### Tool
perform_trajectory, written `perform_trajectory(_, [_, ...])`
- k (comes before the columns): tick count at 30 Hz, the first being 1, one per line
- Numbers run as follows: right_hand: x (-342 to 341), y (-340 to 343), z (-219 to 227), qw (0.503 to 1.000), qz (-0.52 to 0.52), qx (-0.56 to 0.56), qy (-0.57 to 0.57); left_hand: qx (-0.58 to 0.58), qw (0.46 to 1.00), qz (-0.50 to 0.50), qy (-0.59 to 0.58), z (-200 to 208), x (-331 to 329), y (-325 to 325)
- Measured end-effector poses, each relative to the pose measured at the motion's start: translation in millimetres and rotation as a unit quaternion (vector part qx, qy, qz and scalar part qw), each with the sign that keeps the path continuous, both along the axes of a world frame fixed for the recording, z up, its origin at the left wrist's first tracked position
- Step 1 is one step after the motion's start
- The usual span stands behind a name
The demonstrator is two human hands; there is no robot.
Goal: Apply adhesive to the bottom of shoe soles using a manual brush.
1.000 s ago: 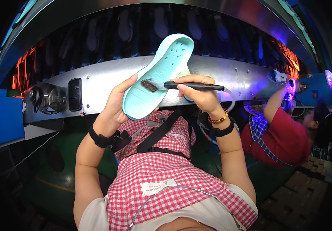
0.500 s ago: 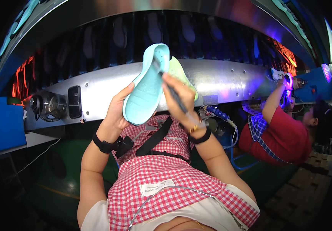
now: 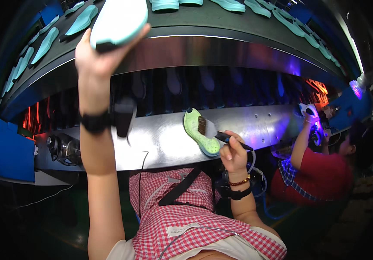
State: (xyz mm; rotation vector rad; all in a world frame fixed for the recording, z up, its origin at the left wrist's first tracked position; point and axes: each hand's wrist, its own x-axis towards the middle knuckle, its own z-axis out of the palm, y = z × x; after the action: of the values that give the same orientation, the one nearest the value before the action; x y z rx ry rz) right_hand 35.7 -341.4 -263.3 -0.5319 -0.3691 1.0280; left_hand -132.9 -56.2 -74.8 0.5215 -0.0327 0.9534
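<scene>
Raised over the conveyor, my left hand [image 3: 97, 60] grips a light-blue shoe sole [image 3: 121, 19] by its near end, palm side partly hidden beneath it. My right hand [image 3: 235, 156] is closed on the black handle of a brush [image 3: 224, 137], from which a thin tube runs back. Its dark-and-pale bristles are over the middle of a yellow-green shoe sole [image 3: 192, 125] on the metal bench; whether they touch cannot be told. That second sole shows a bluish edge at its near end.
Several light-blue soles [image 3: 82, 20] stand along the conveyor belt [image 3: 169, 20] above the bench [image 3: 151, 154]. A glass jug [image 3: 67, 151] sits at the left. To the right a co-worker [image 3: 312, 167] in red holds a sole [image 3: 311, 110] under purple light. Blue tubing [image 3: 265, 203] hangs near my right arm.
My left hand has carried the light-blue sole from in front of me up and left to the conveyor. My right hand with the brush has moved away from it, lower and right, to the yellow-green sole.
</scene>
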Motion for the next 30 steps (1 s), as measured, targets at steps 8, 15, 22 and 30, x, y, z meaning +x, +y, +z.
perform_trajectory(8, [12.2, 5.1, -31.6, 0.996, -0.032, -0.076, 0.044, 0.244, 0.924, 0.147, 0.256, 64.9, 57.5, -4.5])
perform_trajectory(15, [0.4, 34.1, -30.2, 0.988, 0.028, -0.097, 0.118, 0.636, 0.089, 0.070, 0.763, 97.8, 132.9, 56.5])
perform_trajectory(22, [7.6, 31.9, -33.4, 0.988, 0.031, -0.091, 0.123, 0.650, -0.050, 0.123, 0.748, 85.5, 169.2, 99.6])
perform_trajectory(30, [20.3, 5.7, -48.7, 0.985, -0.015, -0.109, 0.136, 0.805, 0.035, 0.142, 0.575, 75.8, 250.2, 56.8])
